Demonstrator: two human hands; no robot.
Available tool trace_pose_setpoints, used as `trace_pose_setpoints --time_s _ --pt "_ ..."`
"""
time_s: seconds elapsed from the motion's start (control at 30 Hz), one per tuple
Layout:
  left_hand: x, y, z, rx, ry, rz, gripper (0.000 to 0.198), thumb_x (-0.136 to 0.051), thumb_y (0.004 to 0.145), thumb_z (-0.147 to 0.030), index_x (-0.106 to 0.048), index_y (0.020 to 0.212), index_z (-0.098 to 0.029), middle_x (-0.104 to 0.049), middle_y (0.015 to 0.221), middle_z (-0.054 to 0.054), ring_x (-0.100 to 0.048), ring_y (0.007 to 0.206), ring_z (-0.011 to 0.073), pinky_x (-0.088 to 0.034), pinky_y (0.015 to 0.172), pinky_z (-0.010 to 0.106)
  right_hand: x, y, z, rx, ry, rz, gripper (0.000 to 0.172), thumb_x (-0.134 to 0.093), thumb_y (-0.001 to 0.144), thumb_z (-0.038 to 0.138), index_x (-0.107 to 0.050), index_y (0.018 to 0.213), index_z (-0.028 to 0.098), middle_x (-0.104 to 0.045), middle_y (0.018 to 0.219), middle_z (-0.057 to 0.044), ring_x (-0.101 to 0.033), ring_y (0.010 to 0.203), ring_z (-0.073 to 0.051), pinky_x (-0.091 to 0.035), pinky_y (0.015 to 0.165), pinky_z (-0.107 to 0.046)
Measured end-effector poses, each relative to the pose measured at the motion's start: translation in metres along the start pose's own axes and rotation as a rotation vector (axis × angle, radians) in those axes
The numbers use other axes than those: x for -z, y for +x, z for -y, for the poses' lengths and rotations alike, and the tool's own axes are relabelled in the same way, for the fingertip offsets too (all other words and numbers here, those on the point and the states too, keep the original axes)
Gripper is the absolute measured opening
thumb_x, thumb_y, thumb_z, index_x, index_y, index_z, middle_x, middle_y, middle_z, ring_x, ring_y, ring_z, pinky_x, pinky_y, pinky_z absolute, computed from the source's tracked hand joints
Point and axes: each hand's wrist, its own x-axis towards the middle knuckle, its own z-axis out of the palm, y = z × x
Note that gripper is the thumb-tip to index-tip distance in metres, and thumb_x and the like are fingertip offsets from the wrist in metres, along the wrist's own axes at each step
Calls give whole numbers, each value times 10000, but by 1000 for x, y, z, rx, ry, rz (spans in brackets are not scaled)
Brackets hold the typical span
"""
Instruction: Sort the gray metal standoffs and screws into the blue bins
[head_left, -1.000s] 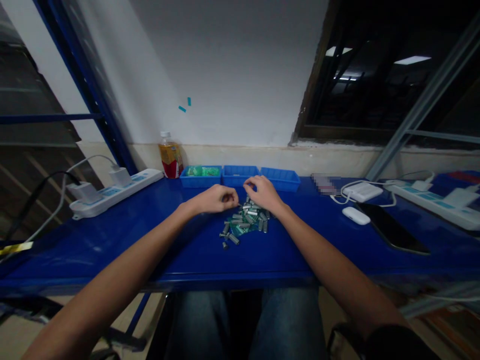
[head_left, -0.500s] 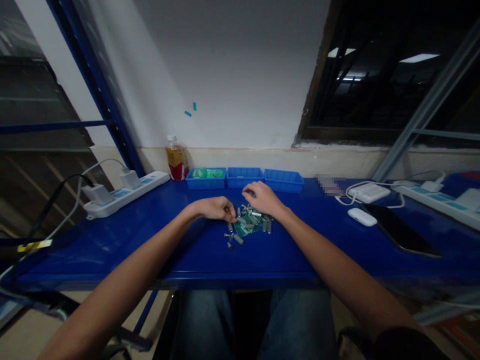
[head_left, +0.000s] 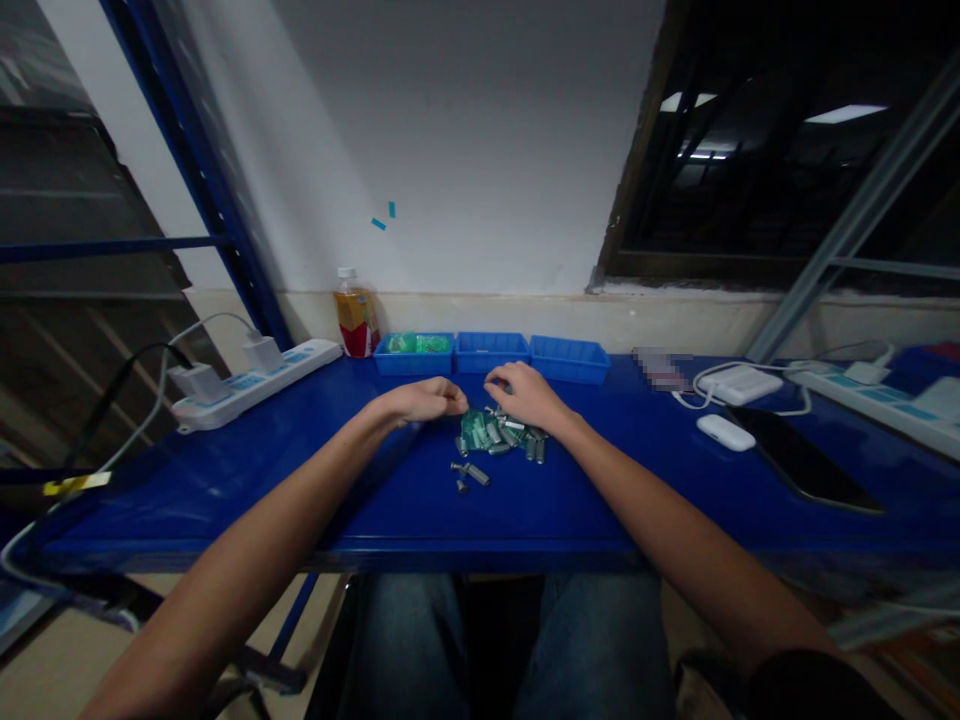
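Translucent green plastic film [head_left: 472, 430] lies crumpled on the glossy blue tabletop [head_left: 397, 520], among short, silvery-grey metal cylinders [head_left: 514, 426] heaped loosely around and on it. The film looks thin and creased, paler where light catches it. The cylinders are smooth and dull-shining, lying on their sides at mixed angles; one plain cylinder and some smaller metal pieces [head_left: 461, 487] sit apart, nearer the table's front edge. The bare left hand [head_left: 429, 399] has thumb and fingers pinched together on the film's upper left edge. The bare right hand [head_left: 525, 392] curls over the far right side of the heap; whether its fingers grasp anything cannot be told. Beyond the hands stand three rectangular blue plastic trays [head_left: 491, 363], the leftmost containing bright green material.
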Motion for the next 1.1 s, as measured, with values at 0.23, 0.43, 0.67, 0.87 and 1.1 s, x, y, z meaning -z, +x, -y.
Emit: trace_pose_setpoints --time_s 0.23,0.43,0.67,0.87,1.1 --pt "-1 4 -2 -164 -119 -329 137 -508 801 -291 -472 754 -167 -480 689 -3 -462 622 116 -396 561 228 0 3 9 -204 258 -126 226 -512 863 332 -674 841 177 -635 677 -9 -558 645 -146 -364 602 -246" --pt "-14 12 -2 -435 46 -453 100 -423 857 -266 -404 801 -186 -468 793 13 -472 739 140 -456 724 301 -4 8 15 -530 740 -119 428 -459 853 527 -612 696 160 -597 590 -18 -549 533 -123 -376 511 -220" --pt "-28 9 -7 -645 522 -450 72 -450 847 -186 -516 819 -175 -528 938 75 -483 926 197 -404 849 338 -10 7 21 -421 1026 -187 284 -614 738 423 -613 660 150 -606 610 3 -544 577 -128 -417 568 -238" --pt "-23 13 -9 -320 -35 -548 361 -441 864 -456 -606 837 -135 -599 826 66 -543 773 179 -421 684 290 -9 5 13 -122 624 -384 207 -528 783 201 -703 889 172 -620 846 -43 -566 832 -175 -443 789 -308" --pt "-17 18 -2 -128 -603 -469 237 -648 737 -356 -611 808 -132 -587 724 35 -525 612 111 -381 550 224 -5 -1 11 171 187 -393 480 -455 676 -4 -723 966 270 -465 1038 -69 -435 1045 -221 -383 931 -396"
